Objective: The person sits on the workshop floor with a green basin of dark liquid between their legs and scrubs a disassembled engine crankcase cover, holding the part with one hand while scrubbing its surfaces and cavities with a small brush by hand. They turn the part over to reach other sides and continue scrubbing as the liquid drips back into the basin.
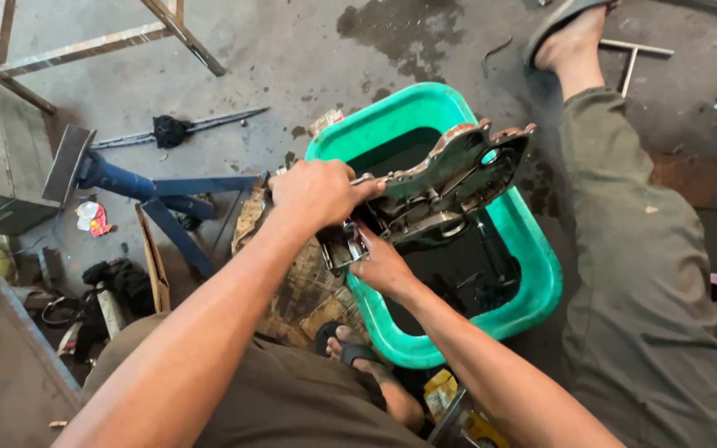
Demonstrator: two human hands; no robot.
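Head view: the left hand (317, 192) is closed in a fist around the near-left end of a grimy grey metal engine cover plate (446, 178), an irregular casting with bolt lugs along its edge and a round hole showing the tub's green through it. The right hand (382, 265) sits just below it, fingers curled and gripping the plate's lower left corner by a small shiny metal fitting (343, 245). The plate is held tilted above the near-left part of an oval green plastic tub (541, 282) that stands on the stained grey concrete floor (292, 58). The tub holds dark liquid in which a few dark metal parts (491, 274) lie. Left of the tub lies a worn, oily piece of cardboard (292, 290). Farther left stands a blue metal stand (139, 191). Beyond it on the floor lies a long dark shaft with a black boot (172, 129). At right the person's leg in olive trousers (641, 249) stretches away beside the tub, and a sandalled foot (354, 348) rests just near the tub's near rim.
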